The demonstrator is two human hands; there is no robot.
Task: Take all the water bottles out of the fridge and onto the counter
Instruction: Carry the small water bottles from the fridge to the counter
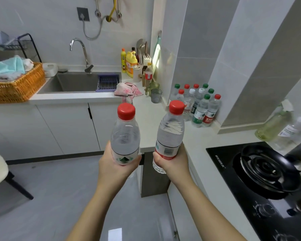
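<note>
Two water bottles are held up in front of the table [149, 119], one in each hand. The left bottle [125, 134], red-capped and nearly upright, is gripped round its label by the left hand [118, 164], with fingers and thumb curled about the lower part. The right bottle [170, 133], also red-capped, is grasped low down by the right hand [167, 162], and its cap is tilted a little to the right. The two bottles are kept apart, not touching, and neither is set down: both are seen in the air before the table's near edge.

A group of bottles [198, 105] with red, green and white caps is stood upright in the table's corner, packed close together against the tiled wall. Two cups [156, 95] are placed near that group, on its left, and a pink cloth [129, 90] is draped over the table edge beside the sink [76, 82]. A tap [80, 49] is mounted behind the sink, and a wicker basket [19, 84] filled with towels is set at the far left. A black hob [259, 171] is fitted into the table at the right
</note>
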